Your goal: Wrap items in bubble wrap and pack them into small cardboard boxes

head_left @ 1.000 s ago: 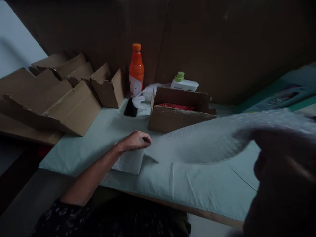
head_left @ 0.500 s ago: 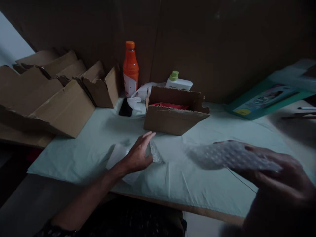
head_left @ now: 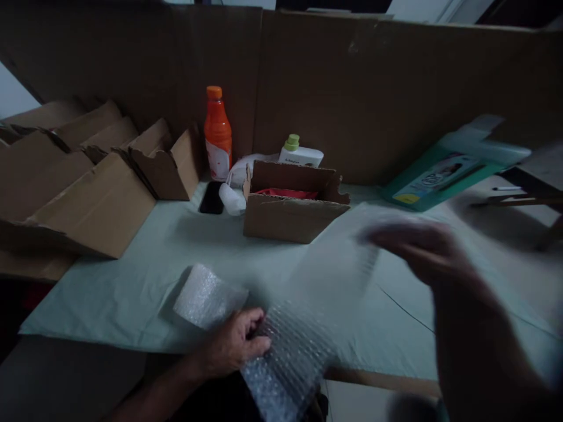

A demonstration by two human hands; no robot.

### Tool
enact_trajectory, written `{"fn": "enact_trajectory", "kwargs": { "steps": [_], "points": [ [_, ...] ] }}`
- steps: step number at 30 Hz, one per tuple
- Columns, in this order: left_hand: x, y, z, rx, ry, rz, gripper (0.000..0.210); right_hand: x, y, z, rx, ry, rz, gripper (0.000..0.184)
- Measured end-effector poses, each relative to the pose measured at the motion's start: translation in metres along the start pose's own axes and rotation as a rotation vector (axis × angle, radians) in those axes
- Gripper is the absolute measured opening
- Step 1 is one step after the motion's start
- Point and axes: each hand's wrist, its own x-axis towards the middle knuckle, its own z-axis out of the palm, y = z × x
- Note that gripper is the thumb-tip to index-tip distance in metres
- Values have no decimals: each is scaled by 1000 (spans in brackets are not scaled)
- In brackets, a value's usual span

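Note:
A clear bubble wrap sheet (head_left: 292,346) hangs over the near table edge. My left hand (head_left: 244,340) pinches its left edge between thumb and fingers. Farther right, my right hand (head_left: 417,243), blurred by motion, grips the raised upper end of a blurred translucent stretch, which seems to belong to the same sheet. Just beyond my left hand lies another piece of bubble wrap (head_left: 204,296), folded or rolled. Behind the sheet, an open cardboard box (head_left: 281,218) holds something red (head_left: 288,193).
Several open cardboard boxes (head_left: 101,205) crowd the left side. At the back stand an orange bottle (head_left: 217,132) and a white bottle with a green cap (head_left: 301,155), near a dark phone (head_left: 212,198). A green liquid container (head_left: 440,176) leans at the right. A cardboard panel (head_left: 316,88) rises behind.
The bubble wrap bundle in my right hand has been opened out into a sheet. My left hand has come nearer the table edge and taken hold of it. The view has shifted.

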Motion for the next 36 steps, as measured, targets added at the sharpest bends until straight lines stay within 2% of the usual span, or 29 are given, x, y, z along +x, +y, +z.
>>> {"fn": "enact_trajectory", "kwargs": {
  "steps": [2, 4, 6, 7, 9, 11, 13, 15, 17, 21, 23, 26, 30, 33, 36],
  "points": [
    [-6, -23, 4, -110, 86, -72, 22, 14, 11, 39, -14, -181, 60, 28],
    [-8, -39, 8, -125, 147, -103, 25, 25, 21, 85, -66, -298, 109, 17],
    [-10, -44, 11, -54, 178, -114, 29, 30, 28, 119, -183, -354, 168, 15],
    [-12, -43, 12, 4, 181, -127, 33, 30, 31, 128, -235, -354, 192, 17],
    [-18, -35, 9, 152, 187, -172, 45, 25, 36, 128, -301, -307, 224, 22],
    [-27, -22, 2, 313, 180, -217, 52, 15, 43, 109, -339, -246, 263, 28],
    [-32, -8, -11, 446, 178, -223, 47, 4, 53, 84, -326, -170, 311, 33],
    [-25, 7, -27, 541, 221, -179, 41, -5, 63, 65, -271, -80, 367, 37],
    [-1, 20, -45, 584, 338, -94, 42, -7, 73, 58, -201, -9, 394, 41],
    [82, 37, -73, 546, 662, 158, 70, 10, 86, 77, -1, -7, 314, 48],
    [123, 42, -80, 535, 722, 277, 73, 26, 90, 92, 69, -23, 273, 45],
    [165, 48, -82, 547, 730, 329, 70, 52, 96, 106, 92, -3, 243, 38],
    [190, 52, -81, 565, 730, 342, 70, 77, 108, 110, 96, 35, 247, 34],
    [191, 52, -87, 569, 757, 363, 64, 81, 119, 107, 70, 83, 279, 32],
    [185, 54, -104, 563, 871, 391, 65, 76, 126, 106, 48, 117, 309, 37]
  ]
}}
